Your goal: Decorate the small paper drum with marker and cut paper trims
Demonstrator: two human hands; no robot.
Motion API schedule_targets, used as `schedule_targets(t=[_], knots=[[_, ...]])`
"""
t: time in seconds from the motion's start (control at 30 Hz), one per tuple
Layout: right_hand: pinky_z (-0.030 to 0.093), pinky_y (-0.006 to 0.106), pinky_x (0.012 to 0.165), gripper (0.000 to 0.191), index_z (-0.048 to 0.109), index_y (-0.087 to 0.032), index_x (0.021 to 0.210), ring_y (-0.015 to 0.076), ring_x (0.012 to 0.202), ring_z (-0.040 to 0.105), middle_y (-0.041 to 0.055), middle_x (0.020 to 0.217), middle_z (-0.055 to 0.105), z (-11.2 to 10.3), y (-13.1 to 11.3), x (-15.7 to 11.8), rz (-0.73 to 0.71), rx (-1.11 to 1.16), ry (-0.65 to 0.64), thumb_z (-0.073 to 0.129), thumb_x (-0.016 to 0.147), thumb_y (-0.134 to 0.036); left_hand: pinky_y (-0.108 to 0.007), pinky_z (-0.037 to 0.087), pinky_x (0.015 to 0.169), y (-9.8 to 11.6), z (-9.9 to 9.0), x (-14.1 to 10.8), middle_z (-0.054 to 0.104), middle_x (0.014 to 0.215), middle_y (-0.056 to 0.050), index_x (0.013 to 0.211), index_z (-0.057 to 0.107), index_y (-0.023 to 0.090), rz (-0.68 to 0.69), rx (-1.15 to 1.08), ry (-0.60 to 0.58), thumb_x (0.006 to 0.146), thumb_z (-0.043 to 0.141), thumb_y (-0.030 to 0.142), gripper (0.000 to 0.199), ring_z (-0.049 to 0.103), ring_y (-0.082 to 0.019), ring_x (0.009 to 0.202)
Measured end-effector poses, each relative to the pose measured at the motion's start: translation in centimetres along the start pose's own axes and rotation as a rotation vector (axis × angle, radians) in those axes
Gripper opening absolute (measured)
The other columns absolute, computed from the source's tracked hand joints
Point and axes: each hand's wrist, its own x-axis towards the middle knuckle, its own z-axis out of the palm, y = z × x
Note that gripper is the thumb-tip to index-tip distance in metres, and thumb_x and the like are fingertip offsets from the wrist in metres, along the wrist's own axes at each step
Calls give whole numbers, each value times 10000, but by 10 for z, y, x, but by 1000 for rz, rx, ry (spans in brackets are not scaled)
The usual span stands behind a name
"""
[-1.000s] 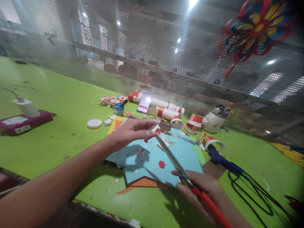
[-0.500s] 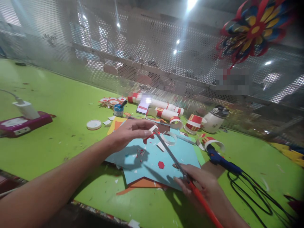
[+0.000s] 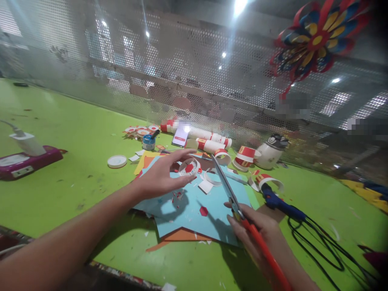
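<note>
Red-handled scissors (image 3: 237, 209), red-and-white piece (image 3: 189, 168), light-blue paper (image 3: 190, 205), green table (image 3: 66, 202)

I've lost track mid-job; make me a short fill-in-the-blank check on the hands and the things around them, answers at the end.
The right hand grips the scissors by their ____.
The small white-rimmed piece is in the ____ hand.
The hexagon on the light-blue sheet is ____.
The round lid near the blue jar is ____.
Missing words: handles; left; red; white.

No text, number or brand is legible. Markings on the red-and-white cup (image 3: 245, 154), blue jar (image 3: 148, 143) and phone screen (image 3: 180, 138) are too small to read.
</note>
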Motion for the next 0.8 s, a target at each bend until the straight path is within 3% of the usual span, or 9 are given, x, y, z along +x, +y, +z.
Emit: schedule_targets(t=[0.1, 0.2, 0.3, 0.43, 0.63, 0.8], knots=[[478, 231, 502, 399, 676, -120, 1156, 155, 532, 589, 21, 657, 651, -1, 7, 0, 60, 38, -47, 517, 888, -368, -385, 488, 939, -2, 3, -3, 617, 1271, -122, 1433, 385, 210, 94, 169, 20, 812, 685, 310, 697, 588, -243, 1133], [489, 246, 526, 432, 646, -129, 1202, 184, 605, 638, 50, 740, 688, -4, 13, 0, 134, 84, -85, 513, 892, -398, -406, 480, 968, -1, 5, -3, 609, 1274, -125, 1395, 436, 206, 86, 160, 26, 819, 676, 318, 634, 582, -252, 1152], [500, 253, 562, 461, 612, -138, 1244, 215, 715, 678, 65, 809, 697, -6, 10, 0, 198, 135, -62, 515, 896, -423, -395, 524, 881, 4, 5, -1, 638, 1187, -123, 1307, 535, 180, -14, -51, 20, 834, 661, 384, 530, 624, -251, 1059], [493, 258, 574, 477, 599, -132, 1250, 202, 691, 657, 51, 808, 671, -7, 1, 0, 211, 133, -26, 521, 895, -441, -356, 548, 788, 8, 5, 1, 670, 1045, -87, 1257, 588, 166, -85, -363, -31, 838, 671, 340, 461, 658, -180, 837], [481, 262, 581, 457, 630, -120, 1189, 180, 637, 597, 37, 764, 640, -8, -5, 0, 153, 91, 3, 521, 898, -456, -358, 555, 825, 5, 6, 1, 680, 1125, -101, 1227, 622, 198, -99, -577, -83, 813, 725, 274, 433, 665, -188, 893], [487, 261, 552, 440, 630, -111, 1190, 212, 707, 645, 33, 708, 609, -7, -3, 0, 161, 127, 27, 518, 907, -429, -336, 552, 845, 6, 7, -1, 657, 1215, -113, 1186, 617, 210, -97, -595, -109, 786, 761, 247, 427, 673, -192, 940]])
